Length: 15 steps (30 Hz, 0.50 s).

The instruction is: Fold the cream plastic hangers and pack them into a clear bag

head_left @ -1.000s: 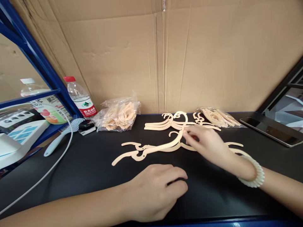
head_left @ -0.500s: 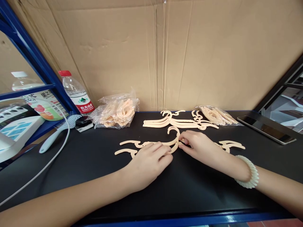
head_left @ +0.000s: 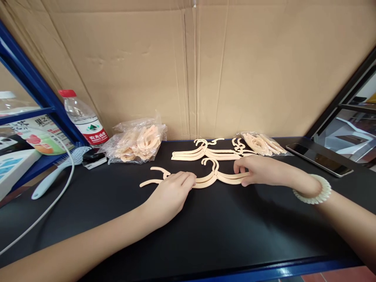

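Note:
Two peach-coloured plastic clothes hangers (head_left: 227,180) lie nearly on top of each other on the black tabletop, their hooks pointing away from me. My left hand (head_left: 169,194) is closed over their left arms, and the notched left ends stick out past it. Thumb and fingers of my right hand (head_left: 261,170) close on the right arms, whose ends are hidden behind that hand. Just behind lies a stack of similar hangers (head_left: 188,156), with loose curved hanger pieces (head_left: 238,145) at its right side.
Clear bags of peach-coloured parts lie at the back left (head_left: 138,145) and back right (head_left: 261,143). A phone (head_left: 320,159) rests at right. On the left are a water bottle (head_left: 85,117), a hairbrush (head_left: 44,186) and a white cable (head_left: 49,211). Cardboard (head_left: 132,70) stands behind.
My right hand has moved from the hangers' middle, by the hooks, out to their right arms. My left hand has slid outward along the left arms. Both hooks now lie close together.

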Available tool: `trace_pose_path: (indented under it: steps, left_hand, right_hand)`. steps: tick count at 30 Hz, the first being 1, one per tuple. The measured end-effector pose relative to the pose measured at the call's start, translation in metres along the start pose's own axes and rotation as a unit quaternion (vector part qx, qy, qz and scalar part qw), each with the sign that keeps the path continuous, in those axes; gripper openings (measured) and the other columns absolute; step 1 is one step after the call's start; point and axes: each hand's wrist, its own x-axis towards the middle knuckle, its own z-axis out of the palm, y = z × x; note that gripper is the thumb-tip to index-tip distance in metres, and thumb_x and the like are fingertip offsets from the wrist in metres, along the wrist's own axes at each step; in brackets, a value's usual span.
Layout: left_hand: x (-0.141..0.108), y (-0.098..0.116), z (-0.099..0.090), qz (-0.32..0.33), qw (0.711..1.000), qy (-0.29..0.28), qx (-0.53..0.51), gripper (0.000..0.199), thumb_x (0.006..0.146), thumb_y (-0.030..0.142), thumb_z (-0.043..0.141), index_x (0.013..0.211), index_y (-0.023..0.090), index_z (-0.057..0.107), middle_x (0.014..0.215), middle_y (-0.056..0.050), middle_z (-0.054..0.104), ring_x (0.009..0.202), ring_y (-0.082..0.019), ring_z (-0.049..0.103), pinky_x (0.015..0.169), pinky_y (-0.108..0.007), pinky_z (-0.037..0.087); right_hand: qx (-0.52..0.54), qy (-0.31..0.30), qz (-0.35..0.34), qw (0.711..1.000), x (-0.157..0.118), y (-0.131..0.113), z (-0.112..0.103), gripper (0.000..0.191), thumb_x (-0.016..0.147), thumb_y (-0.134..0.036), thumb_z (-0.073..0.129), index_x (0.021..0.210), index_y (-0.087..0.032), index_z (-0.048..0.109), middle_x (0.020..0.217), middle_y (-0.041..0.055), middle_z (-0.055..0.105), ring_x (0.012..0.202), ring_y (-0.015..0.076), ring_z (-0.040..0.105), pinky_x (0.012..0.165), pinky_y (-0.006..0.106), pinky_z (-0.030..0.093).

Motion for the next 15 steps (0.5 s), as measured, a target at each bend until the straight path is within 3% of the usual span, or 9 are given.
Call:
trace_pose_path:
  steps: [8, 15]
  left_hand:
    - [0.003, -0.021, 0.002, -0.028, 0.999, 0.009, -0.014, 0.029, 0.091, 0.006, 0.038, 0.106, 0.018, 0.060, 0.108, -0.011, 0.066, 0.100, -0.025, 0.063, 0.087, -0.039, 0.054]
    - [0.008, -0.024, 0.000, -0.009, 1.000, -0.005, 0.021, 0.034, 0.089, 0.003, 0.033, 0.103, 0.017, 0.061, 0.114, -0.013, 0.065, 0.099, -0.026, 0.064, 0.082, -0.039, 0.055]
  right_hand:
    - [0.003, 0.021, 0.009, 1.000, 0.011, 0.010, 0.001, 0.004, 0.069, -0.022, 0.061, 0.073, -0.022, 0.059, 0.077, -0.0003, 0.064, 0.070, 0.0176, 0.055, 0.060, 0.028, 0.037]
    - [0.011, 0.032, 0.020, 0.999, 0.016, 0.014, -0.002, 0.009, 0.074, -0.029, 0.059, 0.075, -0.021, 0.058, 0.079, 0.0010, 0.063, 0.072, 0.0184, 0.056, 0.062, 0.029, 0.038]
